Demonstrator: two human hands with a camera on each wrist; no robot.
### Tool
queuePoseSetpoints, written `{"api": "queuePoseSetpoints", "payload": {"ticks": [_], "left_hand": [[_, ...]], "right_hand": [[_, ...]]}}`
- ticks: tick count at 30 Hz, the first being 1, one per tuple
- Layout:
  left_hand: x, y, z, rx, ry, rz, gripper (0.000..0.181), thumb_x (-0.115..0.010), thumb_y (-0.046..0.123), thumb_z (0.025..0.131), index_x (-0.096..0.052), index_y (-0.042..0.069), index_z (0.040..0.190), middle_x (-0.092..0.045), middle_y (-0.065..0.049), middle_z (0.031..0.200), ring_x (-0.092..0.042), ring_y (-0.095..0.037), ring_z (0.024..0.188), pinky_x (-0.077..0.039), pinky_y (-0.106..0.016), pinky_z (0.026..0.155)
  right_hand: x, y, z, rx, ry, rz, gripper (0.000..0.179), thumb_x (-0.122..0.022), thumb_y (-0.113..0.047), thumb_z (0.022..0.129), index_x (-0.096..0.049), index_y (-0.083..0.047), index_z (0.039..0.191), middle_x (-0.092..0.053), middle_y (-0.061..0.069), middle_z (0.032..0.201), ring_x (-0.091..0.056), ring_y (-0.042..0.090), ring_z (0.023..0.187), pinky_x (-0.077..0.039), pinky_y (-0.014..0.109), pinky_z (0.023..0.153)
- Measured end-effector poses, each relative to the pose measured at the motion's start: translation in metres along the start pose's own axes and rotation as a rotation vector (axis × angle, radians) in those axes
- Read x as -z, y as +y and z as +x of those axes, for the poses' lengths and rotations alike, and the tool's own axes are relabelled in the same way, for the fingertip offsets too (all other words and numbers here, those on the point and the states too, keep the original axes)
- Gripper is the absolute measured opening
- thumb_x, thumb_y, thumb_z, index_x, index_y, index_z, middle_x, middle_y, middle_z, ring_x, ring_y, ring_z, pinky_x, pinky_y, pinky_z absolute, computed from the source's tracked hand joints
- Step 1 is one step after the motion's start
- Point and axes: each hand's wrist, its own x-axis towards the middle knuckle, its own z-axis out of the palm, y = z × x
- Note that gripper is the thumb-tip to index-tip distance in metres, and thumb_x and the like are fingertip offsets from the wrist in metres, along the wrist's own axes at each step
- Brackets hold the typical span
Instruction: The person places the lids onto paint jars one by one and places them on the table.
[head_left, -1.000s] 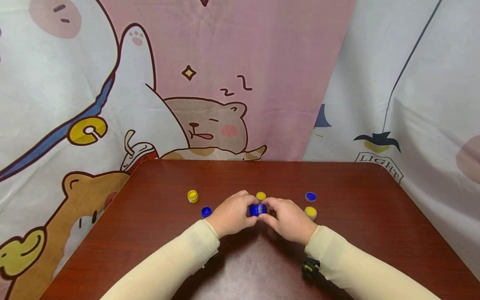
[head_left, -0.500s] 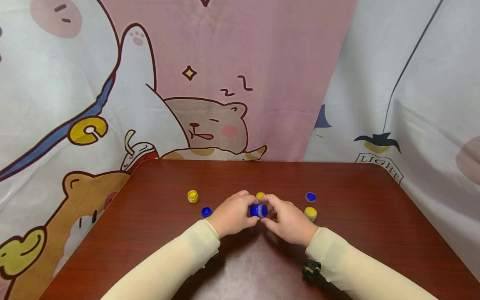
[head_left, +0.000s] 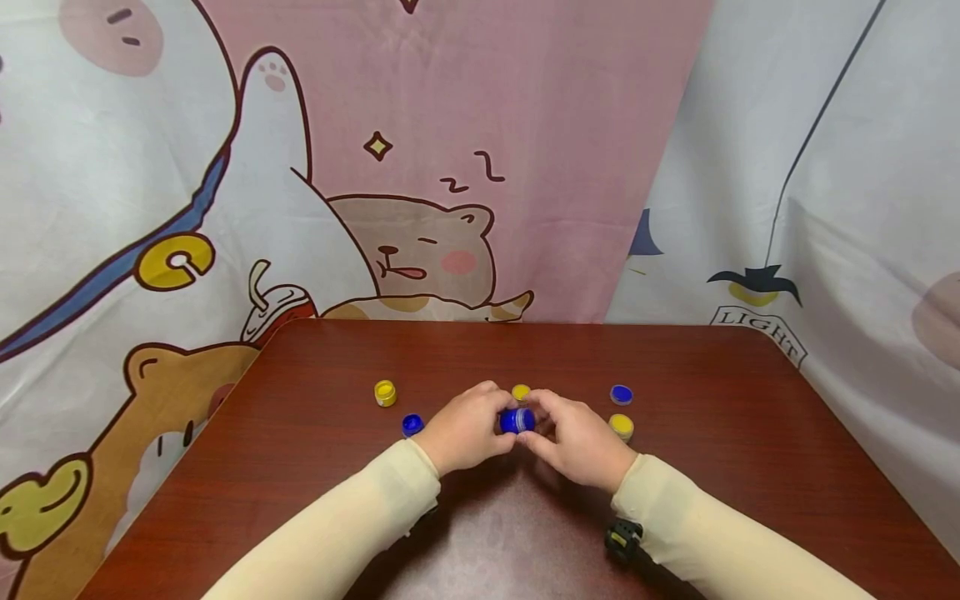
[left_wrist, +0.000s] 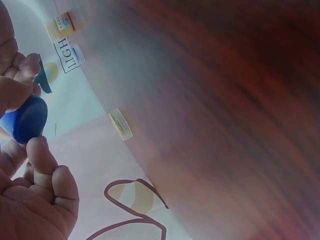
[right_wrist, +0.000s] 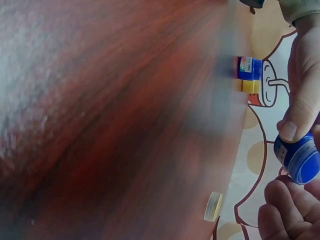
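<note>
My left hand (head_left: 467, 427) grips a small blue paint jar (head_left: 510, 421) by its body, lying sideways above the table. A clear-rimmed blue lid (head_left: 528, 420) faces right on the jar's end. Around that lid curl the thumb and forefinger of my right hand (head_left: 581, 439), the thumb tip at its lower edge. In the right wrist view, the left thumb presses on the labelled blue jar (right_wrist: 284, 150), with right fingers below the lid. The left wrist view shows the jar's smooth blue base (left_wrist: 32, 120).
An open yellow paint jar (head_left: 386, 393) and an open blue paint jar (head_left: 412, 425) stand left. A yellow lid (head_left: 521, 391) lies behind the hands. To the right are a blue lid (head_left: 621, 394) and a yellow-topped jar (head_left: 621, 427). A printed curtain hangs behind the brown table (head_left: 300, 467).
My right thumb and forefinger spread slightly away from the lid, then came back in on it. The left hand and the jar stayed nearly in place.
</note>
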Motion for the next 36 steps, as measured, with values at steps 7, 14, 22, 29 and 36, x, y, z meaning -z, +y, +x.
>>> {"api": "queuePoseSetpoints", "payload": {"ticks": [7, 14, 22, 29, 36], "left_hand": [[-0.0005, -0.0001, 0.0006, 0.001, -0.006, -0.002, 0.036, -0.084, 0.031, 0.090, -0.072, 0.010, 0.117, -0.061, 0.002, 0.099, -0.054, -0.009, 0.079, -0.050, -0.018, 0.070], [-0.0007, 0.0000, 0.0004, -0.005, -0.009, 0.006, 0.034, -0.083, 0.031, 0.091, -0.072, 0.011, 0.116, -0.061, 0.003, 0.098, -0.054, -0.008, 0.079, -0.050, -0.018, 0.070], [0.0000, 0.0011, 0.0005, -0.001, -0.018, -0.008, 0.036, -0.084, 0.031, 0.090, -0.072, 0.010, 0.117, -0.061, 0.002, 0.097, -0.054, -0.009, 0.079, -0.051, -0.017, 0.070], [-0.0007, 0.0019, -0.0003, -0.006, -0.021, 0.011, 0.035, -0.084, 0.032, 0.090, -0.073, 0.011, 0.116, -0.062, 0.002, 0.099, -0.055, -0.008, 0.080, -0.052, -0.018, 0.072], [-0.0013, 0.0032, -0.0005, -0.002, -0.040, -0.005, 0.034, -0.083, 0.031, 0.092, -0.072, 0.013, 0.118, -0.061, 0.004, 0.100, -0.055, -0.008, 0.082, -0.052, -0.016, 0.073]], "right_hand": [[0.0019, 0.0011, -0.0005, 0.007, -0.027, 0.014, 0.028, -0.075, -0.020, 0.099, -0.063, -0.010, 0.122, -0.074, -0.002, 0.101, -0.069, 0.006, 0.086, -0.058, 0.024, 0.075], [0.0017, 0.0008, -0.0004, 0.024, -0.008, -0.006, 0.042, -0.080, -0.021, 0.095, -0.060, -0.010, 0.130, -0.074, -0.001, 0.107, -0.071, 0.009, 0.091, -0.060, 0.026, 0.077], [0.0017, -0.0001, -0.0008, 0.044, -0.002, -0.032, 0.031, -0.079, -0.011, 0.093, -0.063, -0.013, 0.120, -0.069, 0.002, 0.108, -0.068, 0.013, 0.092, -0.060, 0.027, 0.080], [0.0019, 0.0008, -0.0014, 0.058, -0.007, -0.013, 0.040, -0.080, -0.015, 0.093, -0.062, -0.011, 0.128, -0.069, 0.002, 0.112, -0.070, 0.012, 0.094, -0.060, 0.028, 0.080], [-0.0005, 0.0017, -0.0014, 0.094, -0.012, -0.009, 0.029, -0.077, -0.008, 0.094, -0.063, -0.013, 0.119, -0.066, 0.002, 0.110, -0.069, 0.013, 0.097, -0.061, 0.030, 0.084]]}}
